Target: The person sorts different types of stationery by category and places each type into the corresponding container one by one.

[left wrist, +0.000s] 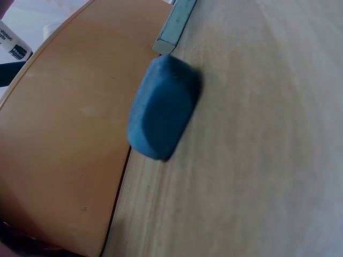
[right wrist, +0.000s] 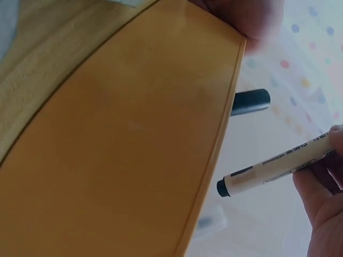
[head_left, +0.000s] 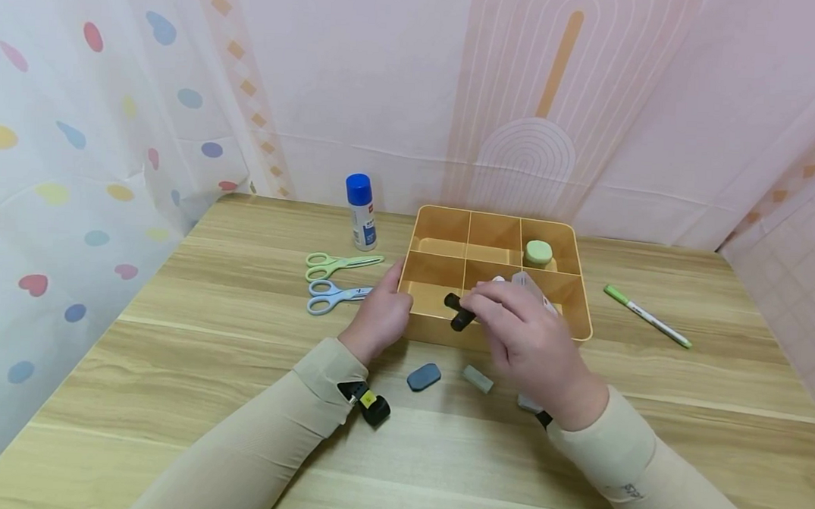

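The orange organizer tray has several compartments. At its front left, my left hand grips the side wall. My right hand pinches a white marker above the tray's front compartments; its black cap points left in the head view. A second black cap sticks out past the tray's wall in the right wrist view; the rest of that item is hidden. A clear plastic item lies partly behind my right hand. In the back right compartment sits a light green rounded object.
Left of the tray are a blue-capped glue bottle, green scissors and blue scissors. A blue eraser-like block and a grey-green block lie in front. To the right lies a green-capped pen.
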`<action>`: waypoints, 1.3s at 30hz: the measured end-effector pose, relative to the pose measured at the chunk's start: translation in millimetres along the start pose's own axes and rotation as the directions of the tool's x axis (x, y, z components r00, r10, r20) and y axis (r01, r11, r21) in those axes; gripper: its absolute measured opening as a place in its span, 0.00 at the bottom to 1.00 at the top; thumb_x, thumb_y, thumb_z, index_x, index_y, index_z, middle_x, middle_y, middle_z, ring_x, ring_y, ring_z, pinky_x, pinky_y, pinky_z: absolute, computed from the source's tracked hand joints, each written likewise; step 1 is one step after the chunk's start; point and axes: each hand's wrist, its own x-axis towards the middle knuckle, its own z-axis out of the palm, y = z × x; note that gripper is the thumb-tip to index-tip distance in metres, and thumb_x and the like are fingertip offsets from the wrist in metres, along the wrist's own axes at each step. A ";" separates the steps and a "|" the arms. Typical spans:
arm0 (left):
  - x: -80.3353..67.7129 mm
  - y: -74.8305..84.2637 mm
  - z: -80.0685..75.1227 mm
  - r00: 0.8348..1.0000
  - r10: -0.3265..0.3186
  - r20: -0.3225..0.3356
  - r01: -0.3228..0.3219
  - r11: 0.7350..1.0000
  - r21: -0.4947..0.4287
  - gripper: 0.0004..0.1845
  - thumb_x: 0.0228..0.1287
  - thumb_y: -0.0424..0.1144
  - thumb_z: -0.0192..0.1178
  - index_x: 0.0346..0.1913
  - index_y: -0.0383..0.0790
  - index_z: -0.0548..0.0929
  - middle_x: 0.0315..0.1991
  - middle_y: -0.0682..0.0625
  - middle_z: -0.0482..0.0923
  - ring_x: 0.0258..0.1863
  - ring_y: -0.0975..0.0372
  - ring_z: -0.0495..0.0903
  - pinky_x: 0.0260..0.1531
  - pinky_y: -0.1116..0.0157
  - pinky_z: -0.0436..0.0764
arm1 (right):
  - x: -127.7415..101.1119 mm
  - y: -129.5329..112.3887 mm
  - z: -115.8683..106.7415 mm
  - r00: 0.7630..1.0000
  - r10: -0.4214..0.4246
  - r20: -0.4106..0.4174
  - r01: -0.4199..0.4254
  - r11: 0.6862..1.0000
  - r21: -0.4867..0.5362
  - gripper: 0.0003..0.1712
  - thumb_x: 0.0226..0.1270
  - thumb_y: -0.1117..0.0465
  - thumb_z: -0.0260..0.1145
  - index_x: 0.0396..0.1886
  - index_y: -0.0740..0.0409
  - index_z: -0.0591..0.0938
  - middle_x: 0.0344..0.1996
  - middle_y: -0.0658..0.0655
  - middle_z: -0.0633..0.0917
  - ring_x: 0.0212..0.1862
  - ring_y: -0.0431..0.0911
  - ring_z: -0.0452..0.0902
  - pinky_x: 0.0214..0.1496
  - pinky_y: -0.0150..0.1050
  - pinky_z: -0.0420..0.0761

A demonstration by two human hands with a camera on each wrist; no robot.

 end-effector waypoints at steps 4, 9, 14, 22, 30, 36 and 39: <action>0.2 -0.1 0.0 1.000 -0.001 -0.004 0.001 1.000 0.004 0.42 0.69 0.28 0.39 0.86 0.52 0.52 0.83 0.48 0.59 0.81 0.47 0.63 0.78 0.42 0.65 | -5.0 -1.1 2.6 0.997 0.038 0.060 -0.038 0.999 -0.005 0.13 0.79 0.68 0.55 0.51 0.60 0.86 0.47 0.56 0.87 0.49 0.50 0.85 0.55 0.42 0.86; -0.1 0.2 -0.4 1.000 0.006 -0.007 -0.006 1.000 0.009 0.42 0.69 0.28 0.39 0.86 0.52 0.53 0.83 0.47 0.60 0.80 0.47 0.63 0.78 0.43 0.64 | -8.6 0.8 8.1 0.996 0.042 0.078 -0.044 0.999 0.022 0.15 0.69 0.73 0.64 0.53 0.63 0.85 0.48 0.59 0.87 0.51 0.52 0.85 0.54 0.44 0.86; -0.4 0.0 -0.7 1.000 0.007 -0.008 -0.007 1.000 0.012 0.41 0.69 0.29 0.39 0.86 0.52 0.53 0.82 0.47 0.61 0.80 0.47 0.63 0.78 0.42 0.64 | -10.0 0.8 12.0 0.992 0.076 0.101 -0.079 0.997 0.026 0.20 0.62 0.76 0.70 0.54 0.63 0.85 0.47 0.58 0.87 0.50 0.52 0.85 0.52 0.45 0.87; 0.3 -1.4 -0.4 1.000 0.026 -0.001 -0.025 1.000 0.010 0.41 0.69 0.29 0.39 0.86 0.51 0.52 0.83 0.47 0.60 0.81 0.47 0.63 0.79 0.42 0.63 | -13.2 1.7 15.5 0.985 0.127 0.120 -0.128 0.992 0.001 0.19 0.63 0.73 0.73 0.54 0.61 0.85 0.43 0.58 0.85 0.44 0.50 0.84 0.44 0.43 0.87; -0.1 -1.6 -0.9 1.000 0.028 0.003 -0.028 1.000 0.008 0.41 0.69 0.29 0.39 0.86 0.50 0.53 0.82 0.47 0.61 0.80 0.48 0.63 0.80 0.43 0.62 | -15.8 2.9 17.4 0.973 0.170 0.156 -0.165 0.985 -0.044 0.18 0.65 0.71 0.73 0.54 0.61 0.85 0.42 0.57 0.86 0.43 0.50 0.84 0.44 0.43 0.88; 0.7 -1.8 -0.6 1.000 0.028 0.003 -0.028 1.000 0.005 0.42 0.69 0.29 0.39 0.86 0.50 0.52 0.83 0.47 0.60 0.80 0.48 0.63 0.80 0.44 0.63 | -16.5 3.0 18.1 0.959 0.209 0.189 -0.200 0.977 -0.068 0.17 0.67 0.70 0.72 0.55 0.62 0.85 0.43 0.57 0.86 0.44 0.50 0.85 0.46 0.44 0.88; 0.6 -1.7 -0.3 1.000 0.018 0.005 -0.018 1.000 0.005 0.41 0.69 0.29 0.39 0.86 0.51 0.52 0.83 0.47 0.59 0.81 0.48 0.62 0.79 0.43 0.63 | -16.7 2.6 18.2 0.951 0.230 0.205 -0.219 0.973 -0.076 0.17 0.68 0.70 0.71 0.55 0.62 0.85 0.43 0.57 0.87 0.45 0.51 0.85 0.47 0.45 0.89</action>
